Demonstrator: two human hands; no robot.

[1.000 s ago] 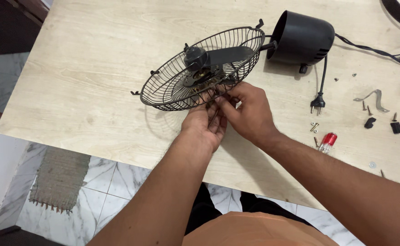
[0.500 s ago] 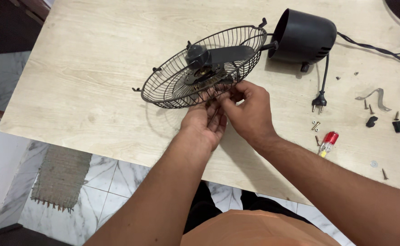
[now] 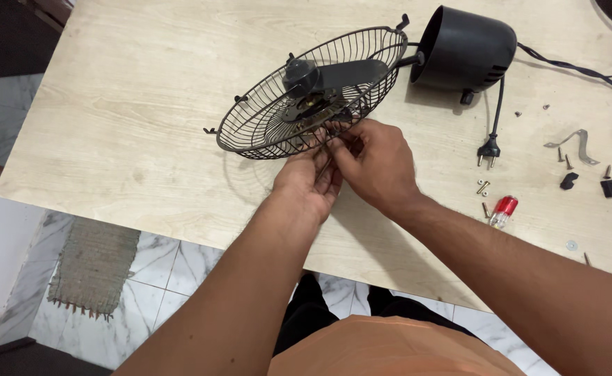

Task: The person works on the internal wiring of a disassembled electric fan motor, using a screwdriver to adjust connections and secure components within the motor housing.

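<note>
Pale wood-grain tabletop (image 3: 111, 139): black wire fan guard (image 3: 264, 118) lies tilted beside black motor housing (image 3: 463, 49). My left hand (image 3: 309, 181) and right hand (image 3: 375, 163) pinch its lower rim, fingers closed.

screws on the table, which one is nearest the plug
The pale screw pair just below the plug; the other screws lie farther right, by the metal bracket.

Single head-worn camera, looking steeply down from above, close over the pale wooden table (image 3: 111, 139), floor visible below
</note>
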